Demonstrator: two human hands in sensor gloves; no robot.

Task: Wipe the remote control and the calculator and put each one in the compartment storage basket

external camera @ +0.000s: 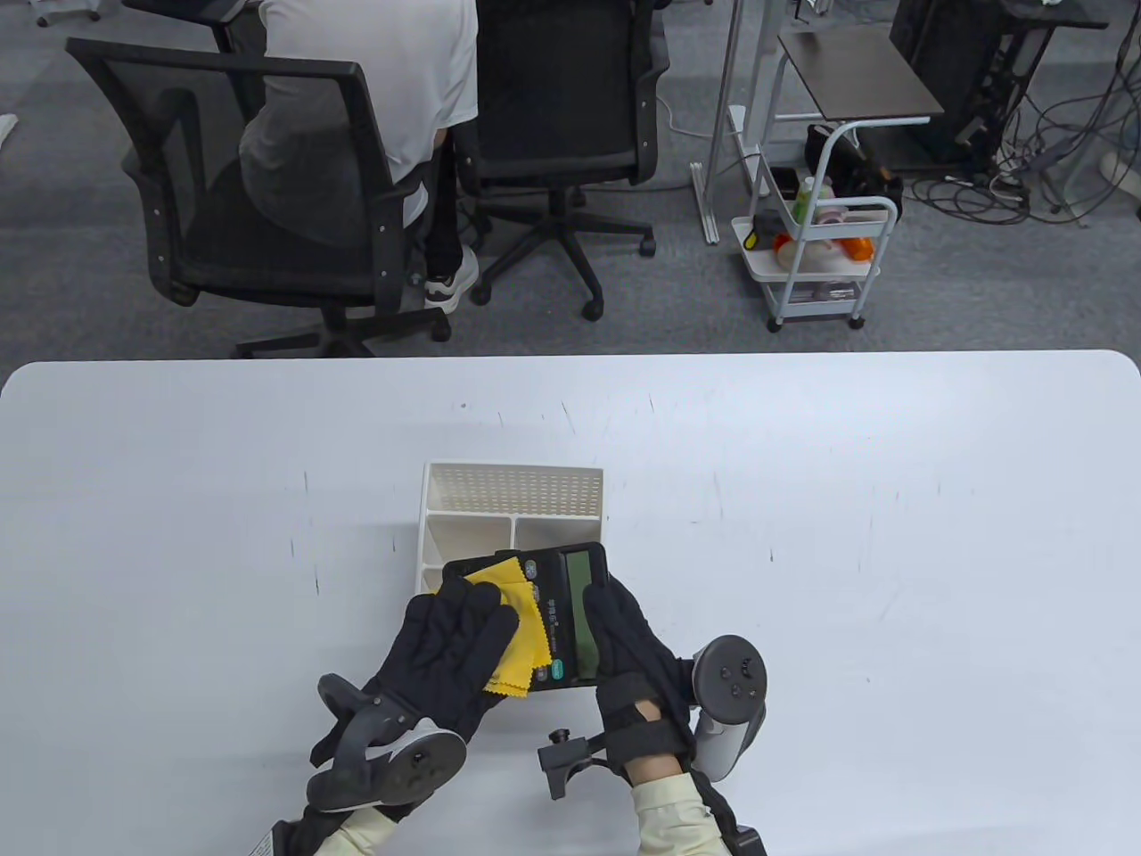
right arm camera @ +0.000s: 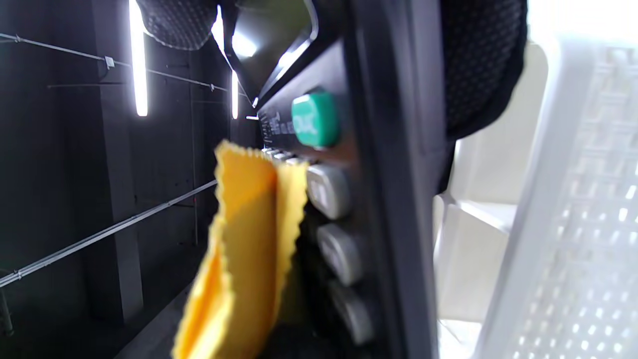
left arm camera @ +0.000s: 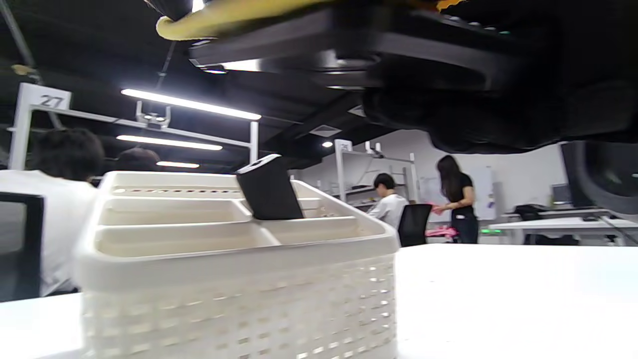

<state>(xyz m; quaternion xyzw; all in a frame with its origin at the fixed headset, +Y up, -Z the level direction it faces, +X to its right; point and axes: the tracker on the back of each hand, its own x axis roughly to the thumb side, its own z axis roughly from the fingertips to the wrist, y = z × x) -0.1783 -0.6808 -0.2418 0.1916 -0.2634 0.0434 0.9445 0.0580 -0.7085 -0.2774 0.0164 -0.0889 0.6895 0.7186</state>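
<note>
Now: calculator [external camera: 562,615] wipe under way, held above near edge of basket [external camera: 514,504] on desk [external camera: 891,535]. Right hand [external camera: 637,655] fingers clamp display side; left hand [external camera: 446,646] fingers flat, pressing yellow cloth [external camera: 517,624] on keys. Remote [left arm camera: 269,188] stands in basket compartment already. Next, probably: finish keys, lift cloth, lower calculator into free compartment.

Open office behind a white desk [external camera: 802,499]

Grey carpet [external camera: 963,294] lies beyond the desk's far edge, where two black mesh office chairs [external camera: 267,205] stand, one with a person [external camera: 374,80] seated. A white rolling cart [external camera: 820,259] stands near tangled cables [external camera: 1025,178]. Long ceiling strip lights [left arm camera: 189,103] glow against a dark ceiling.
</note>
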